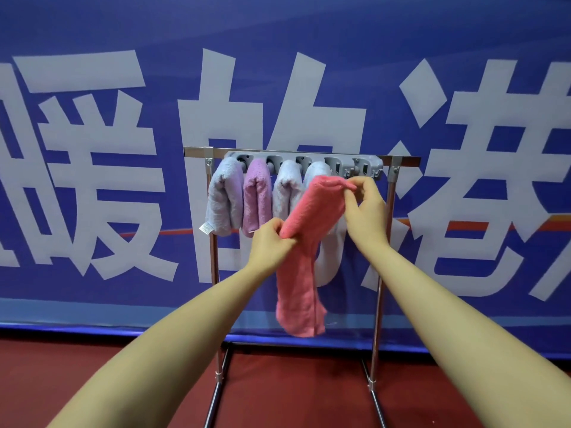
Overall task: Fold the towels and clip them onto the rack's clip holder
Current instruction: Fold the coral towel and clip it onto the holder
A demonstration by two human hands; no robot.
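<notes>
A pink towel (304,242) hangs in front of the metal rack (384,273). My right hand (364,211) pinches its top corner just below the grey clip holder (355,166). My left hand (272,242) grips the towel's left edge lower down. The rest of the towel drops to about the rack's lower rail. Folded towels hang clipped on the holder: a pale blue one (224,196) at the left, a purple one (257,200), a pale lilac one (287,193), and a fourth pale one (315,171) mostly hidden behind the pink towel.
The clip slots at the holder's right end hold nothing. A large blue banner (123,149) with white characters stands right behind the rack. The rack's legs rest on a red floor (293,390).
</notes>
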